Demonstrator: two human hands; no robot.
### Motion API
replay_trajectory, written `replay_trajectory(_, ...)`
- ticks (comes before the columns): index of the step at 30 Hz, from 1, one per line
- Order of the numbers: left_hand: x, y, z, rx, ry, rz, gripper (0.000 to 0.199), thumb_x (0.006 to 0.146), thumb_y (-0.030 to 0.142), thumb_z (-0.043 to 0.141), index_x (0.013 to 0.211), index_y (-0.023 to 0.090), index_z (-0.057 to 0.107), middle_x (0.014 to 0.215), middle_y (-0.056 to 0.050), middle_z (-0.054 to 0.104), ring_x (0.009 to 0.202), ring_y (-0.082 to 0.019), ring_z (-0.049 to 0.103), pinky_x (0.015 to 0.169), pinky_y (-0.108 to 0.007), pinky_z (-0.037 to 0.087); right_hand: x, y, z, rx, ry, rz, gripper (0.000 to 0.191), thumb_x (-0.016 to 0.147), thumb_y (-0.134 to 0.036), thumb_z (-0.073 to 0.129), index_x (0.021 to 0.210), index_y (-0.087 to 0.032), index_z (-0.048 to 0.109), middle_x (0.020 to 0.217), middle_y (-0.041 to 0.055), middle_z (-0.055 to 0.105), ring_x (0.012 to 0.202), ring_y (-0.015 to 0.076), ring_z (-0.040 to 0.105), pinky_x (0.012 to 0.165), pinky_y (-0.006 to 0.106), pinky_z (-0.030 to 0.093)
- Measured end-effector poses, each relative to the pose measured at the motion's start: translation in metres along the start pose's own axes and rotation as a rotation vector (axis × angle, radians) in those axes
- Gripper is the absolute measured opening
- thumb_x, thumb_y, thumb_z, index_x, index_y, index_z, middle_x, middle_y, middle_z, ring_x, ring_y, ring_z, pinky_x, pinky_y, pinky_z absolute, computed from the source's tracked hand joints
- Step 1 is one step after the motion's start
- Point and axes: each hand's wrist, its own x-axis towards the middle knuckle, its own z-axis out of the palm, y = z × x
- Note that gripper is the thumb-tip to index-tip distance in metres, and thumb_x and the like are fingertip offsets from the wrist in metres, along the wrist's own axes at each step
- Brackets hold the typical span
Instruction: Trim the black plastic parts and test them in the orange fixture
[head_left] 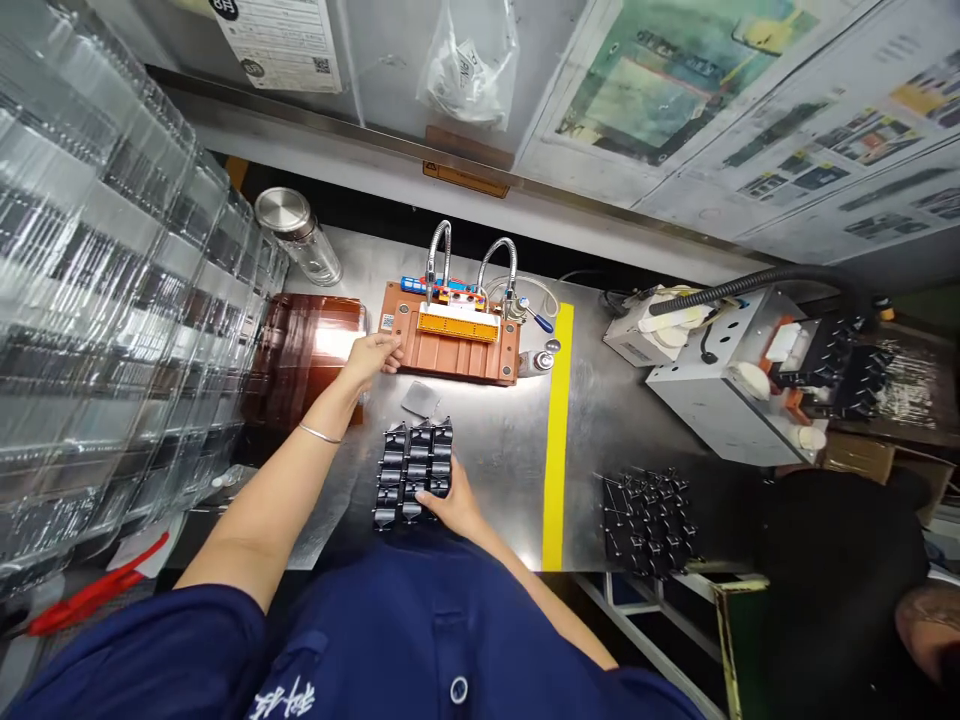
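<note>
My left hand (373, 358) reaches to the left end of a brown fixture block (457, 362), its fingers stretched out and apart at the block's edge. I see nothing held in it. Across the block's top lies an orange bar with a white backing (457, 325). Two bent metal hoses (499, 248) arch over the back of the block. Closer to me, my right hand (454, 500) is closed on the right side of a group of black plastic parts (405, 470) set in rows, thumb on top. A small grey flat piece (421, 398) lies between the parts and the block.
Shiny brown trays (319, 350) and a glass bottle (304, 240) stand at left, beside tall stacked clear trays (112, 250). Yellow tape (556, 440) crosses the steel table. More black parts (649, 520) and a grey machine (720, 370) are at right. Another person's arm (926, 620) shows at lower right.
</note>
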Motion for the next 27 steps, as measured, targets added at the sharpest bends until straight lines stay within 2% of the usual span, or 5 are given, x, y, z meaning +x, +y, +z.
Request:
replay_trajectory(5, -0.037, -0.017, -0.010, 0.095, 0.009, 0.139, 0.012, 0.083, 0.023, 0.057, 0.083, 0.012, 0.060, 0.067, -0.002, 0.062, 0.052, -0.009, 0.053, 0.052, -0.021, 0.044, 0.007, -0.017, -0.029, 0.145, 0.100, 0.038, 0.044, 0.074, -0.040, 0.062, 0.109, -0.014, 0.059, 0.104, 0.0119, 0.067, 0.095, 0.0228, 0.065, 0.090, 0.039, 0.052)
replay_trajectory(10, -0.062, -0.026, 0.000, 0.482, 0.196, 0.795, 0.028, 0.090, 0.035, 0.049, 0.103, 0.015, 0.065, 0.104, -0.011, 0.067, 0.099, -0.020, 0.060, 0.091, -0.033, 0.046, 0.057, -0.083, -0.085, -0.441, 0.313, -0.502, 0.044, 0.083, -0.031, 0.055, 0.124, -0.015, 0.059, 0.126, 0.0122, 0.059, 0.118, 0.0239, 0.054, 0.105, 0.041, 0.042)
replay_trajectory(14, -0.052, -0.034, 0.023, 0.836, 0.052, 1.117, 0.028, 0.091, 0.031, 0.051, 0.108, 0.015, 0.067, 0.120, -0.014, 0.063, 0.118, -0.026, 0.053, 0.105, -0.044, 0.036, 0.105, -0.108, -0.080, -0.772, 0.261, -0.699, 0.039, 0.089, -0.017, 0.045, 0.125, -0.014, 0.060, 0.136, 0.0102, 0.052, 0.129, 0.0243, 0.045, 0.111, 0.046, 0.032)
replay_trajectory(21, 0.012, -0.031, 0.044, 1.251, -0.019, 1.106, 0.028, 0.092, 0.021, 0.049, 0.113, 0.018, 0.067, 0.129, -0.012, 0.060, 0.123, -0.030, 0.051, 0.101, -0.049, 0.040, 0.146, -0.114, -0.118, -0.885, 0.314, -0.613, 0.035, 0.091, -0.026, 0.048, 0.121, -0.013, 0.062, 0.129, 0.0114, 0.057, 0.122, 0.0232, 0.048, 0.105, 0.039, 0.038)
replay_trajectory(27, 0.038, -0.032, 0.051, 1.226, 0.013, 1.129, 0.031, 0.092, 0.019, 0.048, 0.117, 0.017, 0.066, 0.132, -0.015, 0.057, 0.126, -0.033, 0.049, 0.102, -0.053, 0.038, 0.174, -0.153, -0.202, -1.246, 0.386, 0.014, 0.040, 0.095, -0.024, 0.044, 0.129, -0.008, 0.055, 0.122, 0.0201, 0.057, 0.113, 0.0280, 0.053, 0.089, 0.036, 0.045)
